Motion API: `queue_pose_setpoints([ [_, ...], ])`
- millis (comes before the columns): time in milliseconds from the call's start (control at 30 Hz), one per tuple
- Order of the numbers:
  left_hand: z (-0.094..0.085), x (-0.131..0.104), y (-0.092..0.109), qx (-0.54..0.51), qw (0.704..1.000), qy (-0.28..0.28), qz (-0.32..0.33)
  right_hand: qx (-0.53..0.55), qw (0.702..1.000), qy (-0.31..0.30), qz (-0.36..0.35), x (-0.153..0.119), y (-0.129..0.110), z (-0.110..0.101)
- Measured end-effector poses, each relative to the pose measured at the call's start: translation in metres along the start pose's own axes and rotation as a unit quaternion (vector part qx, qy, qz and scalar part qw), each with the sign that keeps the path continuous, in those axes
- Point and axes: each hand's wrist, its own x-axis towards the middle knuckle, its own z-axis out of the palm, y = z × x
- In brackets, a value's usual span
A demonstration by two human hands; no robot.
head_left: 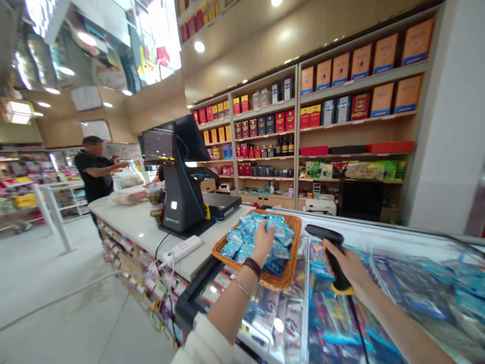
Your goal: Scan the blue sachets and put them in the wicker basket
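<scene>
Left hand (264, 241) is over the wicker basket (297, 250), fingers on one of the blue packets (276, 226) at the far side of the pile; can't tell if the grip is fully closed. Beaded bracelet (253, 266) on that wrist, thin bangle (242, 289) just behind it, light sleeve (208, 341) further up the arm. Right hand (345, 263) is wrapped around the handle of a black barcode scanner (333, 253), yellow trim at the handle base, head pointing toward the basket side, cable (357, 323) running down from it. Basket is full of the blue packets and sits partly on the glass display case (278, 323), next to the white counter (151, 215). Packaged goods are visible through the glass, under both arms. Left of the basket on the counter: white power strip (183, 251) with cables plugged in, then the black POS terminal (176, 182) with screens facing two ways, flat black unit (223, 206) beside it. Far end of counter: plastic bags (131, 178), person in a dark shirt (94, 169) with an arm stretched toward one. Behind the case, wall shelves (261, 136) hold boxed goods and bottles.
</scene>
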Motion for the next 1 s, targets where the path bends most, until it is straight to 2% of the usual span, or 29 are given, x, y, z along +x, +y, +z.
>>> queue_pose_setpoints([
  [100, -0.041, 0.004, -0.006, 0.194, 0.979, 0.051, 0.047, 0.026, 0.999, -0.034, -0.011, 0.0, -0.01, 0.029],
  [167, -0.059, 0.001, -0.008, 0.297, 0.949, 0.083, 0.058, 0.049, 0.998, -0.045, -0.007, -0.002, -0.012, 0.035],
  [233, -0.066, -0.005, -0.008, 0.36, 0.923, 0.118, 0.072, 0.059, 0.997, -0.044, -0.005, -0.004, -0.011, 0.029],
  [333, -0.053, -0.017, -0.003, 0.381, 0.909, 0.109, 0.124, 0.045, 0.999, -0.018, -0.002, -0.009, -0.005, 0.0],
  [433, -0.018, -0.032, 0.002, 0.356, 0.913, 0.039, 0.193, 0.041, 0.998, 0.037, 0.006, -0.016, -0.001, -0.044],
  [533, 0.032, -0.047, 0.005, 0.316, 0.916, -0.056, 0.242, 0.056, 0.993, 0.107, 0.015, -0.026, 0.004, -0.092],
  [667, 0.106, -0.064, 0.003, 0.283, 0.91, -0.189, 0.238, 0.075, 0.977, 0.197, 0.041, -0.034, 0.017, -0.142],
  [767, 0.157, -0.068, -0.003, 0.297, 0.899, -0.256, 0.194, 0.082, 0.968, 0.231, 0.049, -0.035, 0.027, -0.158],
  [867, 0.2, -0.062, -0.012, 0.32, 0.895, -0.272, 0.148, 0.086, 0.962, 0.253, 0.052, -0.034, 0.03, -0.161],
  [933, 0.223, -0.053, -0.018, 0.327, 0.89, -0.28, 0.147, 0.084, 0.962, 0.255, 0.053, -0.033, 0.03, -0.159],
  [1000, 0.242, -0.043, -0.023, 0.329, 0.88, -0.296, 0.173, 0.08, 0.965, 0.246, 0.052, -0.032, 0.03, -0.158],
])
